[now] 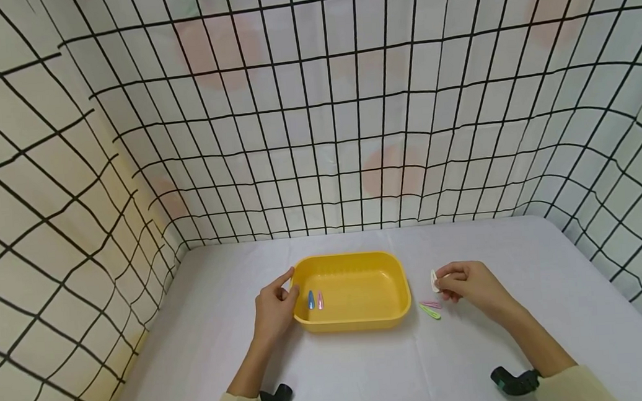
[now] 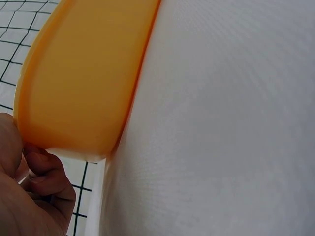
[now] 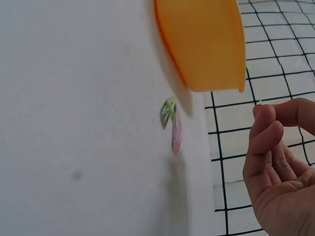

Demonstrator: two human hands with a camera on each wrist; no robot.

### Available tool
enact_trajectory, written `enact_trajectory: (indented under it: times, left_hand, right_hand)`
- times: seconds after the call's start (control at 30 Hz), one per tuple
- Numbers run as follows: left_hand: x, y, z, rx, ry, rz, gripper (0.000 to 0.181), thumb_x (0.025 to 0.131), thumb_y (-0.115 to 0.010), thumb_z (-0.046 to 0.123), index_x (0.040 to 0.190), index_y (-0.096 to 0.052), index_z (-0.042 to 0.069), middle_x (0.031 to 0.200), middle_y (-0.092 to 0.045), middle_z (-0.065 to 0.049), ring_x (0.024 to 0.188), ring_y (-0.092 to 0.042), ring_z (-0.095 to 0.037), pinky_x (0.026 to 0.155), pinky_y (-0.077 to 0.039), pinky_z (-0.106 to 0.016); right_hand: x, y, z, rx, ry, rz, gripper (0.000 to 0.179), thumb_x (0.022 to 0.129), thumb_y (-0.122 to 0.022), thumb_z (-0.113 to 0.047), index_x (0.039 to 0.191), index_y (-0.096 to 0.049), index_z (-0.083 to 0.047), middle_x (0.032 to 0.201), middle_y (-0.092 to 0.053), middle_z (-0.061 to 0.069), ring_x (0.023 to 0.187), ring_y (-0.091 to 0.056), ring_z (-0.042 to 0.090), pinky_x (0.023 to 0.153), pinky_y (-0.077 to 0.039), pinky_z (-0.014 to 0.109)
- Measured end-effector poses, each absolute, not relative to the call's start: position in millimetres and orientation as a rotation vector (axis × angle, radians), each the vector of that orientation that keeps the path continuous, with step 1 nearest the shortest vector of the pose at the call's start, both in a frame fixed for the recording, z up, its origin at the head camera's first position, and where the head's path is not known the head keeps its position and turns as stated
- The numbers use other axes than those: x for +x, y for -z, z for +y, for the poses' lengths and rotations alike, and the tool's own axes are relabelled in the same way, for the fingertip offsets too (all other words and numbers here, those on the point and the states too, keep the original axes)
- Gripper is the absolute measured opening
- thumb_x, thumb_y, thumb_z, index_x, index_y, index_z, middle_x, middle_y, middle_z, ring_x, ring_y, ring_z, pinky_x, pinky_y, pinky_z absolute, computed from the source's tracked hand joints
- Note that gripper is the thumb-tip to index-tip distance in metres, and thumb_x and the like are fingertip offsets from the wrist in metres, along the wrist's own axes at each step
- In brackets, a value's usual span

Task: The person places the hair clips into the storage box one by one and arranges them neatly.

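A shallow yellow plastic tray (image 1: 352,325) stands on the white table. My left hand (image 1: 272,306) grips its left rim; the left wrist view shows thumb and fingers (image 2: 47,174) at the tray's end. Inside the tray, at its left, lie a blue hair clip (image 1: 310,299) and a pink hair clip (image 1: 320,300), side by side and apart. Right of the tray, my right hand (image 1: 469,283) pinches a white hair clip (image 1: 434,281) between thumb and fingertips, above the table. Below that hand, a second pink hair clip (image 1: 431,304) and a green hair clip (image 1: 430,311) touch on the cloth.
White cloth covers the table (image 1: 366,371). A white wall with a black grid (image 1: 316,126) rises behind and along both sides. Dark wrist-worn devices (image 1: 277,398) sit at both sleeves.
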State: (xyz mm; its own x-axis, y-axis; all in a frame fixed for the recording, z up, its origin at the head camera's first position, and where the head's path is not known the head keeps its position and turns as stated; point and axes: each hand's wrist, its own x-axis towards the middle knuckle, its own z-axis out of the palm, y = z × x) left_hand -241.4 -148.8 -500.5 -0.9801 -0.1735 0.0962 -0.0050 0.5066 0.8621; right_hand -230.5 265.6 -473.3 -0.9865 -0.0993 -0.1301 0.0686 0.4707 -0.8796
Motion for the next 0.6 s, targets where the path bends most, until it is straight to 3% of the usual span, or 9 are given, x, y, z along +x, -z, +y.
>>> enact_trajectory:
  times: [0.27, 0.6]
  left_hand:
    - [-240.3, 501.3, -150.0, 0.139, 1.477, -2.570, 0.045, 0.095, -0.069, 0.021, 0.140, -0.066, 0.023, 0.063, -0.049, 0.000, 0.053, -0.041, -0.014, 0.047, -0.035, -0.021]
    - [-240.8, 501.6, -150.3, 0.123, 1.473, -2.565, 0.045, 0.095, -0.070, 0.021, 0.139, -0.067, 0.023, 0.062, -0.048, 0.000, 0.052, -0.041, -0.013, 0.046, -0.035, -0.021]
  right_hand:
    - [-239.5, 457.0, 246.3, -0.083, 1.558, 2.538, 0.034, 0.097, -0.070, -0.026, 0.116, -0.066, 0.002, 0.090, -0.073, 0.020, 0.076, -0.066, 0.032, 0.066, -0.057, 0.029]
    - [-250.4, 448.1, 216.1, -0.159, 1.598, 2.492, 0.029, 0.096, -0.071, -0.021, 0.114, -0.067, 0.001, 0.085, -0.073, 0.017, 0.077, -0.065, 0.034, 0.067, -0.056, 0.029]
